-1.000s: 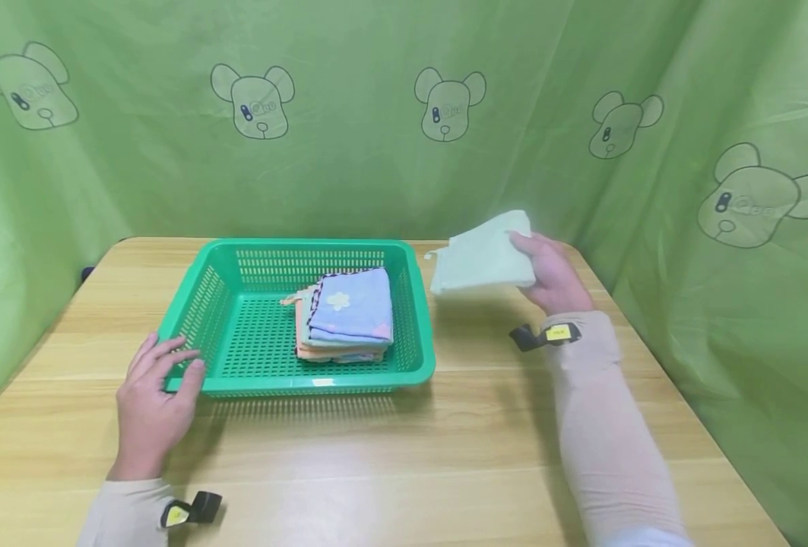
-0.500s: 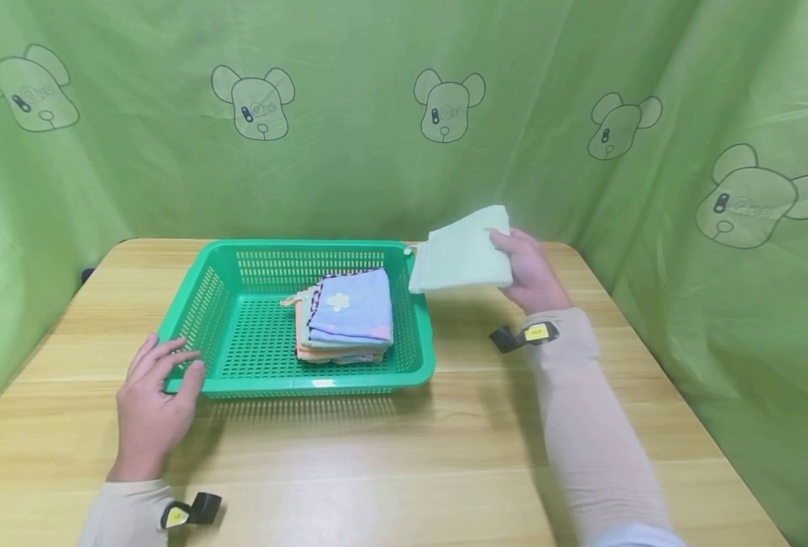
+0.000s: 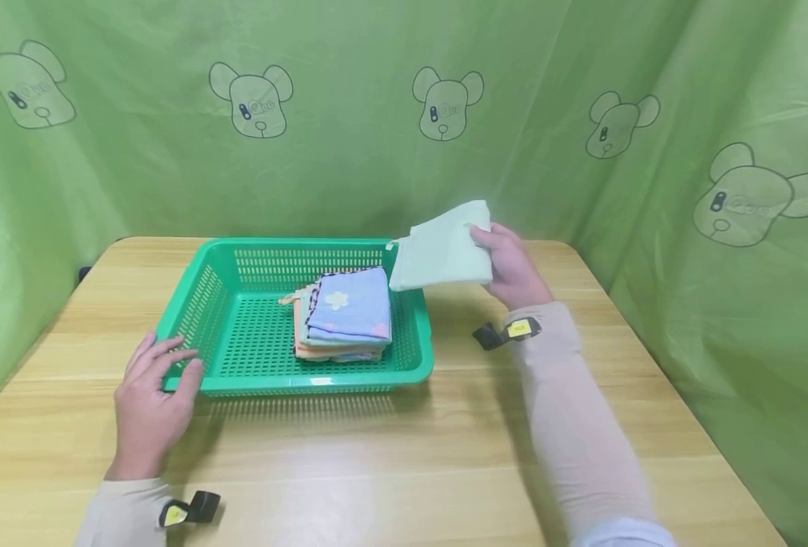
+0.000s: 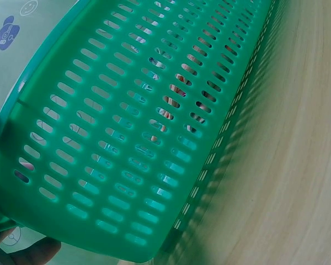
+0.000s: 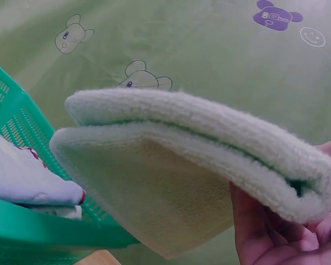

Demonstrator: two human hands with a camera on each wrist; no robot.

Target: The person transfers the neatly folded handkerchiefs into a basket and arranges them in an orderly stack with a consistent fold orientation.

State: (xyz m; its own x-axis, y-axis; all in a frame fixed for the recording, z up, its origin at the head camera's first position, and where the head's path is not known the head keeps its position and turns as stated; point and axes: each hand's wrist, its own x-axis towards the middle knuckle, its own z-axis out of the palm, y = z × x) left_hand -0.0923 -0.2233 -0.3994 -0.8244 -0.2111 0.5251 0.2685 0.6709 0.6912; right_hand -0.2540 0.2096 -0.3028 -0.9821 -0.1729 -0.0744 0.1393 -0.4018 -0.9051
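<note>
My right hand (image 3: 513, 270) pinches a folded pale green towel (image 3: 441, 251) by its right side, thumb on top and fingers underneath. The towel hangs in the air over the right rim of a green plastic basket (image 3: 294, 382), its small loop pointing left. From the right wrist, the towel's thick folded layers (image 5: 187, 110) show close up. Inside the basket, toward the right, lies a stack of folded towels with a blue flowered towel (image 3: 359, 308) on top. My left hand (image 3: 152, 410) rests with loosely spread fingers on the basket's front left corner.
The basket stands on a light wooden table (image 3: 376, 463). Behind and on both sides hangs a green curtain (image 3: 349, 175) printed with mouse-like heads. Slotted basket walls (image 4: 127, 110) fill most of the left wrist view.
My right hand has carried the pale green towel leftward, from beside the basket to over its right rim. The left hand, basket and stack have stayed in place.
</note>
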